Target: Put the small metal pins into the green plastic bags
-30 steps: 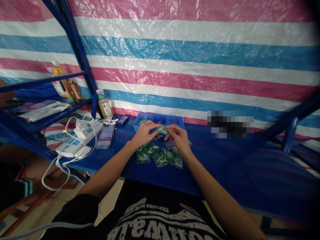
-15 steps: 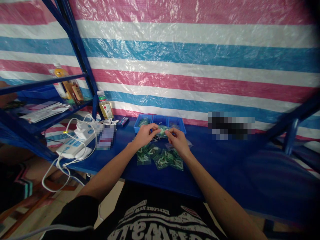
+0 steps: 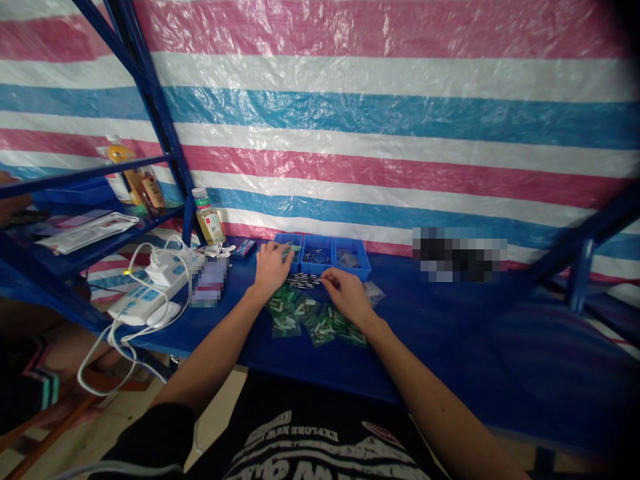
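My left hand (image 3: 273,267) is at the left compartment of a blue divided tray (image 3: 319,270), fingers slightly bent over the green packets there; its fingertips are partly hidden. My right hand (image 3: 346,291) has thumb and forefinger pinched at the right end of a pile of small dark metal pieces (image 3: 303,281); what lies between them is too small to name. More metal pieces lie in the middle compartment, and clear bags (image 3: 347,259) in the right one. Several green packets with pale strips (image 3: 327,324) lie in front of the pile. A clear bag (image 3: 373,292) rests beyond my right wrist.
A white power strip (image 3: 145,293) with tangled cables and a blurred phone-like object (image 3: 209,281) lie left. A drink bottle (image 3: 209,217) stands by the blue frame post. A pixelated dark object (image 3: 457,255) sits back right. Another person's leg (image 3: 65,353) shows far left.
My hands have moved apart. The green packet they held together is no longer between them. My left hand moved left to the tray, and my right hand came down to the metal pieces.
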Action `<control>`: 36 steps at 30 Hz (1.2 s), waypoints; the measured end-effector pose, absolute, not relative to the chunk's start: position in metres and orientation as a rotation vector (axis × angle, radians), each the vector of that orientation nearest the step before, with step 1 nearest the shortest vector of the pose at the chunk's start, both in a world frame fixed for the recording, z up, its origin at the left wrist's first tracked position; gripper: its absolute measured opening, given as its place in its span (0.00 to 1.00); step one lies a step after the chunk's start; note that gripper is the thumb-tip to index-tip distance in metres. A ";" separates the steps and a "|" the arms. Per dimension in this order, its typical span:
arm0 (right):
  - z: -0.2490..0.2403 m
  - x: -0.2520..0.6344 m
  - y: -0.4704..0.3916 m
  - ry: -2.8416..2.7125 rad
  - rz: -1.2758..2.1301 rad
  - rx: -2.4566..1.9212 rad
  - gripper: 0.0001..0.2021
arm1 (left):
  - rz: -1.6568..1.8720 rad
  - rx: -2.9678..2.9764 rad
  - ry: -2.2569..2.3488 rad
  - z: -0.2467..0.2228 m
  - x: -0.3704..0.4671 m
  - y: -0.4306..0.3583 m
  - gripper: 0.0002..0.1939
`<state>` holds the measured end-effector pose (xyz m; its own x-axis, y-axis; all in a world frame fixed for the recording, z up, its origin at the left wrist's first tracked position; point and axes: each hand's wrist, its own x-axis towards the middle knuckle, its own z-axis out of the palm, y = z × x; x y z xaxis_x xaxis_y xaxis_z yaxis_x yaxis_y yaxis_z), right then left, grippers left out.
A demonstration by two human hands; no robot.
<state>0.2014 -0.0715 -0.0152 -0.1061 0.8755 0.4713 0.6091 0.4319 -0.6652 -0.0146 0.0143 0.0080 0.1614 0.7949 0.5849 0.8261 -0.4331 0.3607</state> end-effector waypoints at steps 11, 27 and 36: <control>-0.021 0.195 -0.073 -2.189 0.108 -1.364 0.05 | -0.897 -2.450 -1.574 0.002 -0.011 0.010 0.20; -0.022 0.193 -0.079 -2.321 -0.036 -1.378 0.17 | -1.033 -2.622 -1.215 0.019 -0.005 -0.004 0.13; -0.022 0.195 -0.074 -2.313 0.037 -1.399 0.10 | -0.921 -2.874 -1.117 0.018 0.000 -0.006 0.12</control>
